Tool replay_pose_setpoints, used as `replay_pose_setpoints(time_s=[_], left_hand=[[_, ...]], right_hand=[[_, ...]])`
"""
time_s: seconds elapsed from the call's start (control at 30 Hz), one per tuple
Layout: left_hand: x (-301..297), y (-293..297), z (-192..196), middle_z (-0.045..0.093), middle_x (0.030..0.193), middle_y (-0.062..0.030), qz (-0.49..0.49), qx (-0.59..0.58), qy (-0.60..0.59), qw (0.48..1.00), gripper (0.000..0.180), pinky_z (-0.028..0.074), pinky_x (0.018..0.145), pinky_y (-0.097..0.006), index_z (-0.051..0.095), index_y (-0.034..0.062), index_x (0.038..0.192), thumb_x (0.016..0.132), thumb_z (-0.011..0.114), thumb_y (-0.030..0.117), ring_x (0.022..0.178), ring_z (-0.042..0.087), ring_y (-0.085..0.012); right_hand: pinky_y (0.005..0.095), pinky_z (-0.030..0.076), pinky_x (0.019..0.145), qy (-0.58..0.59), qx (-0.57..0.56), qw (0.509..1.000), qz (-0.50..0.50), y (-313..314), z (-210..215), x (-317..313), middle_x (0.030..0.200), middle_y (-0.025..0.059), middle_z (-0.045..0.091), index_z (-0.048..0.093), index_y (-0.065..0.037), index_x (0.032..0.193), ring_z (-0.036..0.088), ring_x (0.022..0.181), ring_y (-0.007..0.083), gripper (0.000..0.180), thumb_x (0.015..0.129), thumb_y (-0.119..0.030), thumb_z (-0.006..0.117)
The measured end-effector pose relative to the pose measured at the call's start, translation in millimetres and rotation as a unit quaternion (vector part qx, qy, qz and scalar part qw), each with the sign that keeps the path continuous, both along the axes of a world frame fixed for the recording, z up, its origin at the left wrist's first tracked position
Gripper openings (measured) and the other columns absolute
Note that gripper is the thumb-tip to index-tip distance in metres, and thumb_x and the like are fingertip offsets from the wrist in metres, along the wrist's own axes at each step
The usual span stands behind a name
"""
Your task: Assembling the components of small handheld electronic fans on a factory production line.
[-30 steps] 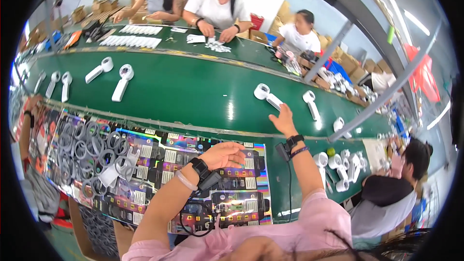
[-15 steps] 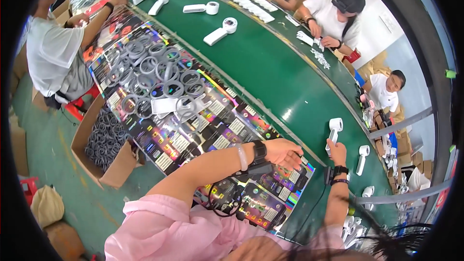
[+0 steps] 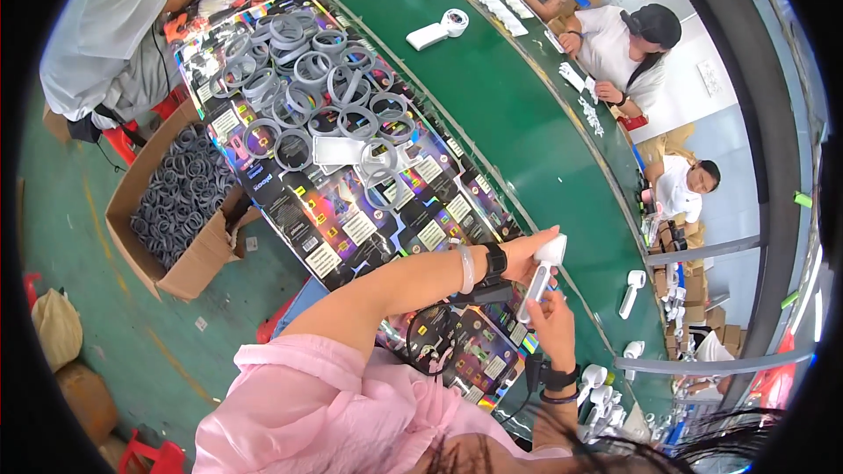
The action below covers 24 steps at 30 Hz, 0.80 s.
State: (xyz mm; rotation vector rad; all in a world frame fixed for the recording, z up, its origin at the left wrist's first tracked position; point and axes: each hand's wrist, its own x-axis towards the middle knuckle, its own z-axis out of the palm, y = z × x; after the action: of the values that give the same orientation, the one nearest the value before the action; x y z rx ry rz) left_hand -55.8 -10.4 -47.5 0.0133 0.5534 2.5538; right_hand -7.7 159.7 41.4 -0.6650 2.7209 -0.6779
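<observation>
In front of me, over the table's edge by the green belt, I hold a white handheld fan (image 3: 536, 286) tilted, its round head up. Its handle is gripped in my right hand (image 3: 555, 331), with the fingers curled round the lower part. My left hand (image 3: 520, 258) closes on the round head from the left; its far fingers are partly hidden. Left of my hands, many grey plastic rings (image 3: 312, 68) lie heaped on the table, with a small white card-like piece (image 3: 337, 151) beside them.
A green conveyor belt (image 3: 518, 114) runs past the table and carries more white fans (image 3: 630, 292). A cardboard box (image 3: 189, 268) of grey rings stands on the floor at left. Printed shiny sheets (image 3: 347, 237) cover the tabletop. Co-workers sit at the far left and across the belt.
My right hand has brought a fan from the belt towards me, to the left. My left hand, free before, has come to its head. The view has shifted too.
</observation>
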Motion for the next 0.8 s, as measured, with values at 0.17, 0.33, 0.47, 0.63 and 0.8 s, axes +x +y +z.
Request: replay_pose_setpoints(time_s=[0.17, 0.33, 0.47, 0.63, 0.8], left_hand=[[-6.5, 4.1, -8.3, 0.062, 0.088, -0.0076, 0.025, -0.027, 0.0, 0.999, 0.062, 0.053, 0.06, -0.039, 0.061, 0.0115, 0.097, 0.081, 0.055, 0.071, 0.072, 0.066, -0.0242], [-8.7, -2.6, -32.6, 0.065, 0.091, -0.0113, 0.107, -0.124, 0.092, 0.982, 0.056, 0.052, 0.067, -0.035, 0.06, 0.0086, 0.101, 0.093, 0.046, 0.062, 0.078, 0.063, -0.0192], [-12.5, -11.1, -22.8, 0.065, 0.088, -0.011, 0.087, -0.11, 0.094, 0.986, 0.057, 0.052, 0.065, -0.035, 0.06, 0.0086, 0.101, 0.092, 0.046, 0.063, 0.075, 0.062, -0.019], [4.4, -10.8, -9.4, 0.065, 0.084, -0.0105, 0.074, -0.088, 0.07, 0.991, 0.058, 0.051, 0.06, -0.034, 0.06, 0.0085, 0.1, 0.091, 0.045, 0.064, 0.07, 0.062, -0.0186], [9.2, -26.0, 2.5, 0.066, 0.079, -0.01, 0.049, -0.065, 0.052, 0.995, 0.06, 0.051, 0.056, -0.033, 0.06, 0.0084, 0.099, 0.091, 0.045, 0.066, 0.065, 0.062, -0.0181]], right_hand=[[0.0327, 0.05, 0.066, 0.062, 0.131, 0.985, 0.098, -37.3, 67.0, 14.2, 0.078, 0.0109, 0.068, 0.064, -0.004, 0.106, 0.068, 0.075, 0.0254, 0.03, 0.086, -0.026, 0.068], [0.0305, 0.051, 0.073, 0.041, 0.004, 0.952, 0.303, -134.7, 80.1, 45.8, 0.105, 0.015, 0.065, 0.059, -0.001, 0.118, 0.066, 0.083, 0.0226, 0.037, 0.086, -0.018, 0.068], [0.0406, 0.052, 0.075, 0.057, 0.007, 0.906, 0.42, -198.6, 56.1, 47.4, 0.123, 0.0159, 0.055, 0.048, -0.006, 0.132, 0.064, 0.092, 0.0319, 0.06, 0.083, -0.033, 0.07], [0.0421, 0.053, 0.073, 0.107, 0.005, 0.887, 0.449, -260.7, 18.7, 58.1, 0.121, 0.0149, 0.052, 0.047, -0.008, 0.132, 0.064, 0.091, 0.0333, 0.066, 0.079, -0.034, 0.074], [0.0432, 0.053, 0.07, 0.124, 0.076, 0.871, 0.469, -275.6, 4.4, 42.2, 0.11, 0.0123, 0.053, 0.052, -0.008, 0.124, 0.064, 0.089, 0.0333, 0.062, 0.074, -0.035, 0.077]])
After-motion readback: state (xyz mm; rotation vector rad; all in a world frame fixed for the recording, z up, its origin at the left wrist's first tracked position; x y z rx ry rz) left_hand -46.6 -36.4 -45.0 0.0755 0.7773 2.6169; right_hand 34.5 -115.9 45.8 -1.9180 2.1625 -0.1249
